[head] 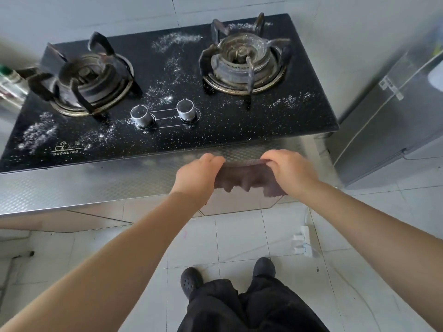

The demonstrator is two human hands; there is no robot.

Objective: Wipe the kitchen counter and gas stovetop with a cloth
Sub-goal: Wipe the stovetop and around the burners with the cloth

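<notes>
Both hands, left hand [196, 174] and right hand [287, 171], are pinching the cloth [247, 179] stretched left-to-right, hanging over the counter [84, 185] near the powder-dusted stovetop [215, 130].

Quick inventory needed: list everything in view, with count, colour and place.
gas stovetop: one, black, on the counter, dusted with white powder
burners: two, dark, left and right
knobs: two, silver, front centre
counter: one, steel
cloth: one, brown, above the counter's front edge
bottle: one, far left
fridge: one, grey, right
power strip: one, white, floor
shoes: two, black
left hand, right hand: pinch the cloth
</notes>
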